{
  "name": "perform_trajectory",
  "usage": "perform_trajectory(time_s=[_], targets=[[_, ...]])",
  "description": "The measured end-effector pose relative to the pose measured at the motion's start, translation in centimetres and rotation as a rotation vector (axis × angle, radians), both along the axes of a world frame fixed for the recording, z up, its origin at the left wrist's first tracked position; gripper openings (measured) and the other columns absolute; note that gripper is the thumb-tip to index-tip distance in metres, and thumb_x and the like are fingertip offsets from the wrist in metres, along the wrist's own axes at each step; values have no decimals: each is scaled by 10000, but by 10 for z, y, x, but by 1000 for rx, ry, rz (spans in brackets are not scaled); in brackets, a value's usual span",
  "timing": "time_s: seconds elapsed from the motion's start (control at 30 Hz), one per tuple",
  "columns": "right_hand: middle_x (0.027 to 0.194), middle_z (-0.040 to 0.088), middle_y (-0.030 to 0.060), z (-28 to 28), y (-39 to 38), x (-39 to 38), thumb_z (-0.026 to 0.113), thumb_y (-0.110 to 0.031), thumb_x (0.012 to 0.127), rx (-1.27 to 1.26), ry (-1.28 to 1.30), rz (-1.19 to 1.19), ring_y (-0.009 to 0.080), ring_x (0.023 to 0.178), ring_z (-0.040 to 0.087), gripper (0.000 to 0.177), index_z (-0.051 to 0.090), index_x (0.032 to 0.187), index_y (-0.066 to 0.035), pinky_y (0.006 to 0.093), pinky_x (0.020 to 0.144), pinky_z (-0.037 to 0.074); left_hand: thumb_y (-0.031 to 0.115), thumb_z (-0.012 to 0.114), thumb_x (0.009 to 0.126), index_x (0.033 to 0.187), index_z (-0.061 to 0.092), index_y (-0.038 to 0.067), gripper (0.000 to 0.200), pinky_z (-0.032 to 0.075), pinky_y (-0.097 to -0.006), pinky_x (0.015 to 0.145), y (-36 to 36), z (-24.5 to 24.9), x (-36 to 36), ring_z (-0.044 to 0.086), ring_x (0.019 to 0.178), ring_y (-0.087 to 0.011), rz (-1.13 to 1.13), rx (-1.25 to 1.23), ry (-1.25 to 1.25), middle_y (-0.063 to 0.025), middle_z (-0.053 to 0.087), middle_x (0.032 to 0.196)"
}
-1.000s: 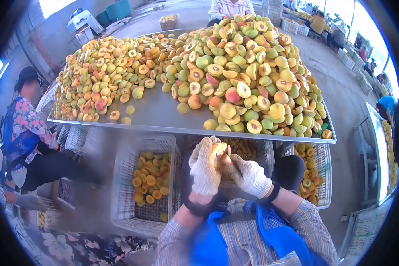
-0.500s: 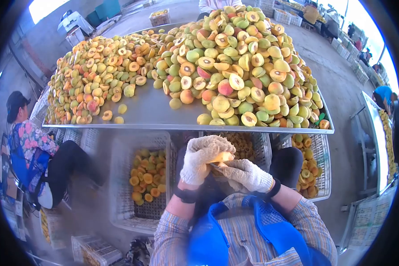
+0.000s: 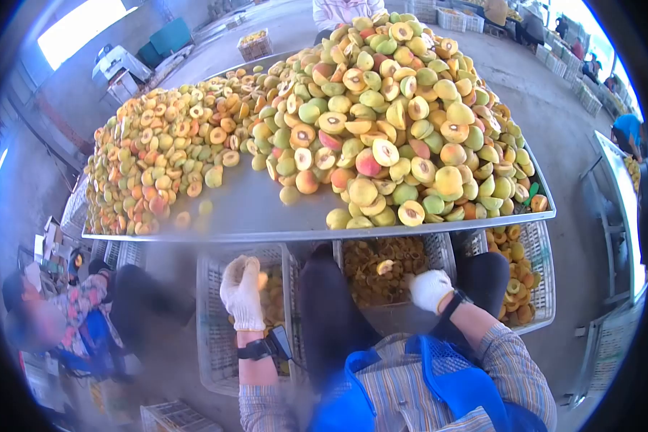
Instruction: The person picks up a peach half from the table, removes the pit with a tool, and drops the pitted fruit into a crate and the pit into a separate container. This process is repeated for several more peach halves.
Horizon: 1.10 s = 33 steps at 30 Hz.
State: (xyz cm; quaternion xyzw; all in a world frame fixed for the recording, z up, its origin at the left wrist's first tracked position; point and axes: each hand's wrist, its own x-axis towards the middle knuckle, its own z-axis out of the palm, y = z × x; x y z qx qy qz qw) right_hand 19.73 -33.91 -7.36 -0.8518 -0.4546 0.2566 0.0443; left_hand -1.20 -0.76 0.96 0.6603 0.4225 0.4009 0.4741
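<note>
My left hand [image 3: 242, 294], in a white knitted glove, is over the left crate [image 3: 210, 345] with its fingers curled. A blurred orange peach half [image 3: 263, 279] shows at its fingertips. My right hand [image 3: 432, 290], gloved too, is closed at the right side of the middle crate [image 3: 439, 248]; what its fingers hold, if anything, is hidden. That crate contains brown pits and scraps [image 3: 374, 284], with a pale yellow piece [image 3: 385, 267] above or on them. In front, halved peaches [image 3: 410, 144] are heaped on a metal table [image 3: 259, 205].
Another crate [image 3: 543, 288] of peach halves stands by my right knee. A person in a flowered top [image 3: 79, 306] sits at left. Someone in pale clothing [image 3: 345, 11] is behind the heap. A second table [image 3: 619, 209] is at far right.
My hands have come apart from in front of my body. The left moved left and down over the left crate; the right shifted slightly right. The view has tilted and shifted.
</note>
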Motion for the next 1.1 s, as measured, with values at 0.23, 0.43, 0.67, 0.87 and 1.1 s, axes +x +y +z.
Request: perform_trajectory(time_s=[0.23, 0.43, 0.67, 0.87, 1.1], targets=[[1058, 742, 78, -14, 4, -17, 495, -452, 972, 102, -10, -42, 359, 787, 724, 478, 558, 1385, -221, 511, 685, 573, 464, 685, 847, 1206, 619, 49, 553, 496, -480, 948, 19, 52, 144, 621, 1098, -414, -284, 617, 748, -238, 647, 1190], [804, 719, 200, 16, 16, -25, 481, -472, 979, -36, 140, -37, 382, 715, 711, 542, 511, 1417, -155, 513, 630, 561, 576, 608, 857, 1235, 577, 26, 668, 492, -482, 953, 55, 7, 246, 632, 1116, -425, -522, 304, 917, -272, 656, 1181], [1049, 718, 185, 61, 31, -19, 584, -597, 892, 101, 320, -146, 370, 930, 704, 704, 473, 1475, -217, 441, 815, 562, 322, 716, 752, 1299, 551, 66, 626, 526, -457, 919, 28, 10, 215, 668, 1047, -396, -728, 490, 1137, -237, 688, 1115], [919, 716, 119, 129, 23, -19, 676, -448, 913, 429, 516, -400, 239, 786, 701, 516, 612, 1313, -128, 367, 719, 552, 100, 759, 771, 1337, 556, 31, 605, 572, -302, 781, 0, 22, 145, 683, 946, -214, -759, -381, 110, -126, 669, 1132], [811, 616, 12, 176, 28, -31, 780, -238, 849, 763, 723, -653, 63, 646, 561, 622, 527, 1375, -24, 219, 567, 463, 22, 775, 777, 1372, 547, -3, 637, 566, -271, 702, -106, 57, 89, 652, 895, -160, -815, -308, -195, -84, 649, 1118]])
